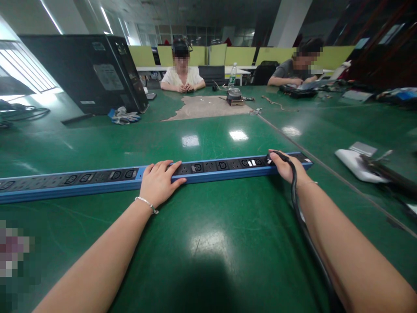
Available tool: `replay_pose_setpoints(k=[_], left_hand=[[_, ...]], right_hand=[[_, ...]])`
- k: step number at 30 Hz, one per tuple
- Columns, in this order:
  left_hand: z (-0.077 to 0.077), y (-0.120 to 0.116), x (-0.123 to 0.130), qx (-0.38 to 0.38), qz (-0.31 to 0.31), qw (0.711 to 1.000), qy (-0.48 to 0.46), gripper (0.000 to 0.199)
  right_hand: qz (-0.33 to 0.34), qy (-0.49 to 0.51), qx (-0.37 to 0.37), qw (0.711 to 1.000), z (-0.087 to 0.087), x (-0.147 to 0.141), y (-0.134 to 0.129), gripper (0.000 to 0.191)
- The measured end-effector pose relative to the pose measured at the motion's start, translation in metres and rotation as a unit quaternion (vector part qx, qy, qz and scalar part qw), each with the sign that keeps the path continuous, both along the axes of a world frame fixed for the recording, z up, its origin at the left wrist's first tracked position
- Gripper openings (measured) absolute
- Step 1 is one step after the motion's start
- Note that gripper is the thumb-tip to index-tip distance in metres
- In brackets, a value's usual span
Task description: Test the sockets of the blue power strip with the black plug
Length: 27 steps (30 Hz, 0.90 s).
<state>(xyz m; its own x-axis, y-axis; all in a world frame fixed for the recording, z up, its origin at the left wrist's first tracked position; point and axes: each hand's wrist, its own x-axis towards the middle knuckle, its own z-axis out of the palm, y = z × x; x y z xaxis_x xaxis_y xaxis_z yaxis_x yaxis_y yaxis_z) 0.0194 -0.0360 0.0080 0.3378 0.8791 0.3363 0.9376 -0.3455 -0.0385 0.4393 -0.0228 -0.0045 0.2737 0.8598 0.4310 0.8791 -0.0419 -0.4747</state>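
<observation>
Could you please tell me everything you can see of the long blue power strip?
The long blue power strip with a black socket face lies flat across the green tabletop, sockets upward, running past the left edge of view. White labels mark its right part. The left hand rests on it; the right hand holds a black cable's plug end at its right part.
</observation>
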Motion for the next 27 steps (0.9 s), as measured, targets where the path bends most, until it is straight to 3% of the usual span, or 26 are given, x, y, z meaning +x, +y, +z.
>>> replay_pose_setpoints(k=[7,14,23,27], left_hand=[[0.001,-0.001,0.0,-0.002,0.001,1.0,0.001,0.057],[0.0,0.0,0.0,0.0,-0.001,1.0,-0.007,0.057],[0.001,0.0,0.0,0.004,-0.003,1.0,0.0,0.057],[0.001,0.0,0.0,-0.002,0.001,1.0,-0.002,0.056]], right_hand=[[-0.01,-0.03,0.037,0.999,-0.006,-0.024,-0.016,0.037],[-0.007,-0.064,0.029,0.998,-0.007,-0.024,-0.018,0.04],[-0.033,-0.042,0.051,0.997,-0.009,-0.032,-0.017,0.038],[-0.03,0.016,0.096,0.995,-0.006,-0.035,-0.015,0.038]])
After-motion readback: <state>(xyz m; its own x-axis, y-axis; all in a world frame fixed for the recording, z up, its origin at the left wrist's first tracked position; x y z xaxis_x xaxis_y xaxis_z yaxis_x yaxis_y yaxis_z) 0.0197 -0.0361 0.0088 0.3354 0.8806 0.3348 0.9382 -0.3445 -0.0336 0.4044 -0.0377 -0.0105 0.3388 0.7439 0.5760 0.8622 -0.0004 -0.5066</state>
